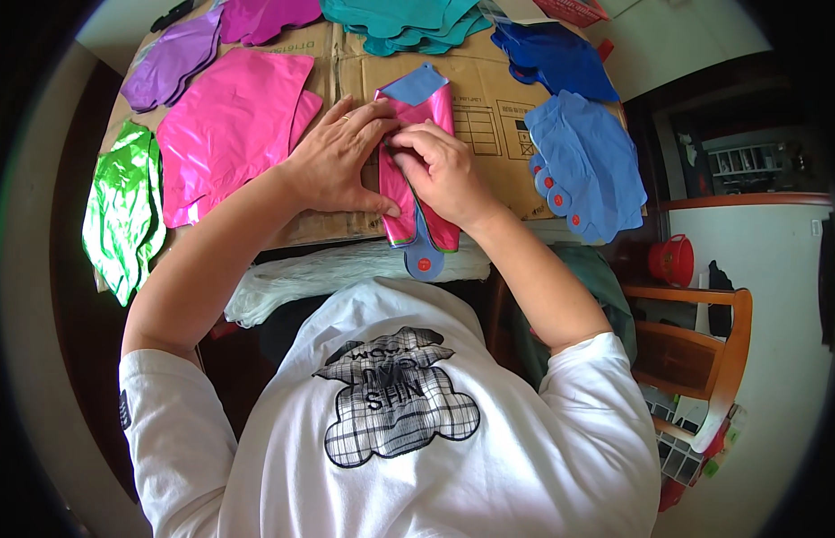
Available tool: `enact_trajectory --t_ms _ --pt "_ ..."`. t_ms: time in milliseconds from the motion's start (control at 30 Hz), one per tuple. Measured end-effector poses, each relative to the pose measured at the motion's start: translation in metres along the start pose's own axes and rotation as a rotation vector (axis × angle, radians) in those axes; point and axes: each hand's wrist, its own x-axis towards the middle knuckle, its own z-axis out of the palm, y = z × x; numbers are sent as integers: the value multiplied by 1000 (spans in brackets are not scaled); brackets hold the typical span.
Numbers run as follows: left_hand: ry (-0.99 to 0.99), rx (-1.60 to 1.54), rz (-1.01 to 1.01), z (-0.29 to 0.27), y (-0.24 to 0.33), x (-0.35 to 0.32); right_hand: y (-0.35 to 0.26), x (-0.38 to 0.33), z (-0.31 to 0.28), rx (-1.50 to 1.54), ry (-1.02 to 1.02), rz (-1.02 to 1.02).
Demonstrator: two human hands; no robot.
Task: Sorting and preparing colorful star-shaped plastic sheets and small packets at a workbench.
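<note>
A narrow strip of shiny pink foil (443, 109) lies folded lengthwise over a matte blue piece (416, 85), on cardboard in front of me. The blue shows at the far end, and its rounded tab (424, 263) with a red dot sticks out at the near end. My left hand (341, 157) is spread flat along the strip's left side, fingertips near its far part and thumb pressing near its lower end. With fingers curled together, my right hand (443, 170) pinches the foil's edge near the middle seam. Its fingertips partly hide the fold.
Flat cardboard (346, 72) covers the table. Around it lie large pink foil sheets (229, 134), green foil (123, 211), purple (171, 58), teal (404, 27) and dark blue sheets (556, 58), and blue tabbed pieces (588, 152). A wooden chair (736, 341) and red bucket (673, 260) stand right.
</note>
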Motion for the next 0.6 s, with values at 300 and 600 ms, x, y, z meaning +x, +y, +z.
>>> enact_trajectory --t_ms 300,600 --pt "-42 92 13 1 1 0 22 -5 -23 -660 -397 89" --pt "0 69 132 -11 10 6 20 -7 -19 -654 -349 121"
